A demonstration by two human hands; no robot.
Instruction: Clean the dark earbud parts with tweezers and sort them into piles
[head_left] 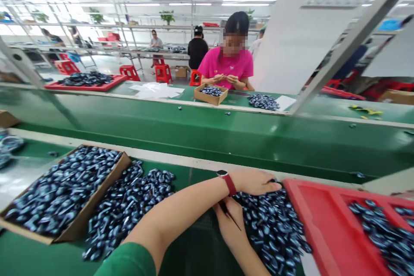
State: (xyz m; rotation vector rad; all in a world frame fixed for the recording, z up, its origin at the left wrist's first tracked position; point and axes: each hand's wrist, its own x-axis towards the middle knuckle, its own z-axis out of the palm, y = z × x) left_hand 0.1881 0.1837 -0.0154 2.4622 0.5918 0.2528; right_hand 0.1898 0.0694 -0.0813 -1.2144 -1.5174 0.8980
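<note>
My left hand (pixel 257 182), with a red-banded watch (pixel 226 181) on its wrist, reaches across to the right. Its fingers are stretched out at the far edge of a pile of small glossy dark-blue earbud-like parts (pixel 271 224); the fingertips partly hide the parts there. Below the left wrist, my right hand (pixel 232 222) is closed around a thin dark stick-like tool (pixel 233 220), whose full shape does not show. The right fingertips are partly covered by the left wrist.
A cardboard box (pixel 93 198) full of the same parts stands at left, a loose heap (pixel 129 202) beside it. On the right lies a red tray (pixel 318 220) with more parts. Across a green channel (pixel 207 131), a co-worker in pink (pixel 231 67) handles something small behind a small box (pixel 211 96).
</note>
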